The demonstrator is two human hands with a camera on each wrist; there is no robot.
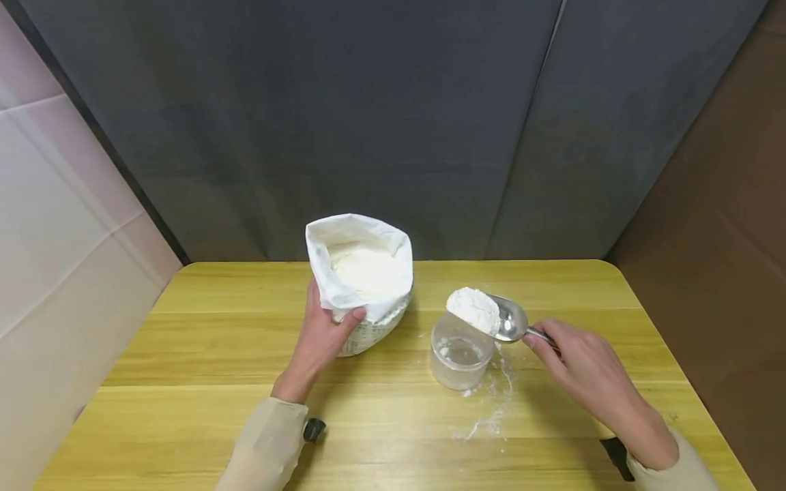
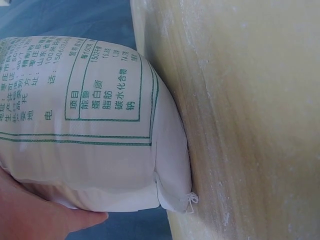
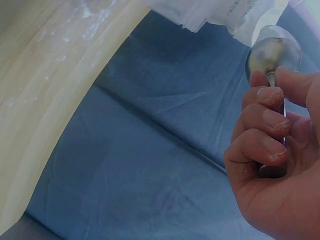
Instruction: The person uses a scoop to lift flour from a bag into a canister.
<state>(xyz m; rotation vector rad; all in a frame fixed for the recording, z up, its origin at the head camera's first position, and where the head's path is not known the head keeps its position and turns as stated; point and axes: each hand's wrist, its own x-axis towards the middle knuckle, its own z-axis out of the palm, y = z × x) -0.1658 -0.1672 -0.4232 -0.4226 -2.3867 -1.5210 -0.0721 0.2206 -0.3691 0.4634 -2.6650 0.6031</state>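
Note:
My right hand [image 1: 586,368] grips the handle of a metal scoop [image 1: 512,319], heaped with white flour [image 1: 474,310]. The scoop hangs above the rim of a clear round plastic container [image 1: 460,365], which has a little flour on its bottom. In the right wrist view, my curled fingers [image 3: 262,125] wrap the handle and carry flour dust. At the left, my left hand [image 1: 322,334] holds the side of an open white flour bag [image 1: 374,320], thumb at the front near the rolled rim. Green print covers the bag [image 2: 100,165] in the left wrist view.
Flour is spilled [image 1: 491,409] on the wooden table [image 1: 381,436] beside and in front of the container. A dark cloth wall [image 1: 368,123] stands behind the table, with a pale panel [image 1: 61,191] at left and a brown one [image 1: 712,225] at right.

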